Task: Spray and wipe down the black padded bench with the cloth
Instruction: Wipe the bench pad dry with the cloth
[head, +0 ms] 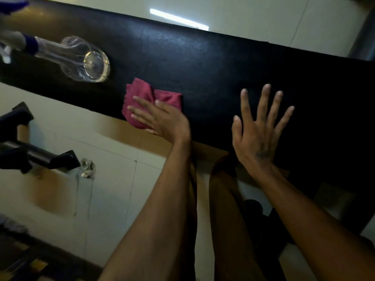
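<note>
— Two hands over the bench: what is each doing?

— My left hand [162, 118] lies flat on the red cloth [151, 98], fingers straight, pressing it onto the black padded bench [213, 63] near the front edge. My right hand [257, 130] is spread wide, fingers straight, holding nothing, over the black pad to the right of the cloth. Whether the palm touches the pad I cannot tell.

— And the spray?

— The clear spray bottle [81, 57] stands on the bench to my left, apart from the cloth, its blue collar and white trigger toward the frame's edge.
</note>
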